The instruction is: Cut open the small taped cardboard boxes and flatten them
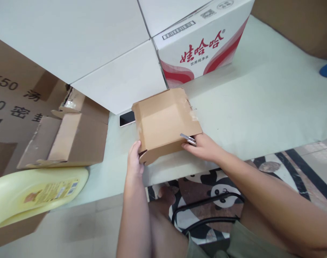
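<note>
The small brown box (165, 120) stands in the centre of the frame, on the pale green surface (260, 107), near its front edge. Its flaps are closed and there is some clear tape at the right side of the top.

The left hand (133, 157) is pressed against the lower left corner of the box, w/ the thumb along the edge. The other fingers are hidden by the cardboard, so I cannot tell how far this hand is closed.

The right hand (203, 147) is at the lower right corner of the box. Its fingers are curled tight around a thin metal blade (187, 138), and the tip of the blade touches the box at the corner.

Just behind the box, at its left, a dark phone (126, 118) lies flat; part of it is covered by the box. Behind are big white cartons (72, 36), and in the upper middle a white carton w/ red characters (201, 43).

At the left of the frame lies an opened cardboard box (69, 139), and below it, in the lower left, a pale yellow plastic item (31, 193) w/ a label. At the bottom, btw. the arms, a panda mat (219, 186) is on the floor, w/ a black metal frame (206, 208) over it.
</note>
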A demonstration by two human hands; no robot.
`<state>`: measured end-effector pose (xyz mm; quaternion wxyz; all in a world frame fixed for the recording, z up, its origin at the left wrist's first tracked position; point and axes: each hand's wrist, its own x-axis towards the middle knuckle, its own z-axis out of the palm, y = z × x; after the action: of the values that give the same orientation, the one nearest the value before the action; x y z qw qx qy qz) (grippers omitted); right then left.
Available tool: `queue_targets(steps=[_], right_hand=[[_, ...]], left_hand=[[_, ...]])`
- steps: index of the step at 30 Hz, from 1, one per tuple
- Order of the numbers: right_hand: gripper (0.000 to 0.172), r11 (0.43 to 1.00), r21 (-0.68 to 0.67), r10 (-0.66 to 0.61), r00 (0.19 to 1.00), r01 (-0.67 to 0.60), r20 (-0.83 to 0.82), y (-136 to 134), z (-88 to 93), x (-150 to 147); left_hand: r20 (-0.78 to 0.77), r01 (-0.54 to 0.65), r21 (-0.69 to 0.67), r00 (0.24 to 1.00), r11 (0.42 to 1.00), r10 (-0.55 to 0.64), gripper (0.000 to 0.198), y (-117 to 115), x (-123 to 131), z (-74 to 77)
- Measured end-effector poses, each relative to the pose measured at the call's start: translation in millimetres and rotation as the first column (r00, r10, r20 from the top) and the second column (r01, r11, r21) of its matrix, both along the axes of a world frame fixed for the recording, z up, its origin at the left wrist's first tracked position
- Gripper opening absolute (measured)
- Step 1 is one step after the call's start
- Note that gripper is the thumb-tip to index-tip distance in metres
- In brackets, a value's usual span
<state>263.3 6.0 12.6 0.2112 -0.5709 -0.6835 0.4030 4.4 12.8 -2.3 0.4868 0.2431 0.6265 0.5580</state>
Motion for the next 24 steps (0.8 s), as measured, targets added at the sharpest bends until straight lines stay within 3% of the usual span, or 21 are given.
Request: queue_targets(steps=[24], right_hand=[[0.014, 1.0, -0.016, -0.017, 1.0, 0.017, 0.002, -0.1, -0.1, -0.3]], left_hand=[[0.008, 0.002, -0.005, 1.0, 1.0, -0.002, 0.04, 0.3, -0.1, 1.8]])
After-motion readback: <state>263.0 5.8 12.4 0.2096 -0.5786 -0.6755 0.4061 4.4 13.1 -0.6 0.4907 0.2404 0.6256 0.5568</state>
